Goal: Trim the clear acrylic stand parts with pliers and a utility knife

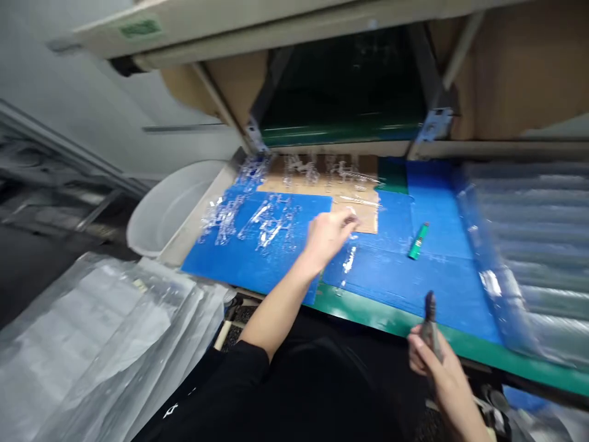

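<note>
My left hand reaches out over the blue mat, its fingers curled around a small clear plastic piece at the edge of a brown cardboard sheet. Several clear plastic parts lie scattered on the mat just left of that hand, and more stand along the cardboard at the back. My right hand hovers at the table's near edge, closed around a dark hand tool that points upward. The picture is blurred by motion.
A green lighter-like object lies on the mat to the right. A white bucket stands off the table's left end. Clear plastic bags pile up at lower left, stacked clear trays at right. A dark conveyor opening is behind.
</note>
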{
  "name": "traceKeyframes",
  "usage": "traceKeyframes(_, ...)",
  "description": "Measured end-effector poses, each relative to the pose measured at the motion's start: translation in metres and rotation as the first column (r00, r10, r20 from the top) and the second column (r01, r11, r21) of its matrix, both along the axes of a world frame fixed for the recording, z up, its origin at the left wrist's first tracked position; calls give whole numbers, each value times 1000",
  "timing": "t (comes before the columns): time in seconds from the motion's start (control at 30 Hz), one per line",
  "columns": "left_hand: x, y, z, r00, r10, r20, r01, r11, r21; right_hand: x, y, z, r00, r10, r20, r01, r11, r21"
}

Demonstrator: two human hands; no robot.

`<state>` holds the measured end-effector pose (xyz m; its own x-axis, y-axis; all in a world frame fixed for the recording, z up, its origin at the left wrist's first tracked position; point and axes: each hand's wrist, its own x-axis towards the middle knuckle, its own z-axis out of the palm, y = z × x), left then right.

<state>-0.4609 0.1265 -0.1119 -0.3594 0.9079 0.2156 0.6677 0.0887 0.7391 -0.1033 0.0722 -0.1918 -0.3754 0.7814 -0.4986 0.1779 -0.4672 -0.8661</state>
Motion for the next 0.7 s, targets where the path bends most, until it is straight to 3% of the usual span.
traceKeyframes(0.07,-79,-55,34,954,279,-113,-261,953,152,0,41,-2,920,-48,390,-60,964,259)
traceKeyframes(0.1,-123,-82,51,878,457,-143,-425,882,206,-2,63,-2,840,-89,535,-133,923,362)
traceKeyframes(0.13,-167,-107,68,749,647,-142,-604,755,255,-6,84,-1,763,-133,633,-206,878,432)
traceKeyframes(0.17,-207,-130,83,651,749,-122,-703,656,276,-12,103,0,689,-170,705,-270,842,467)
traceKeyframes(0.23,-269,-167,105,533,843,-75,-795,529,296,-28,129,4,581,-276,766,-293,807,513)
traceKeyframes(0.3,-295,-190,112,510,860,-16,-815,490,309,-47,138,6,525,-383,760,-248,786,566)
traceKeyframes(0.33,-295,-196,108,534,845,29,-808,500,311,-56,138,6,509,-432,745,-223,770,598)
traceKeyframes(0.4,-271,-200,90,635,758,145,-759,578,301,-73,132,5,482,-510,712,-208,723,659)
traceKeyframes(0.53,-172,-198,42,840,409,356,-511,817,268,-105,127,6,464,-574,675,-294,619,728)
traceKeyframes(0.6,-120,-199,25,861,211,462,-324,928,181,-122,134,12,511,-529,677,-364,581,728)
traceKeyframes(0.7,-63,-198,8,798,3,603,-100,987,128,-148,152,26,641,-366,674,-454,527,718)
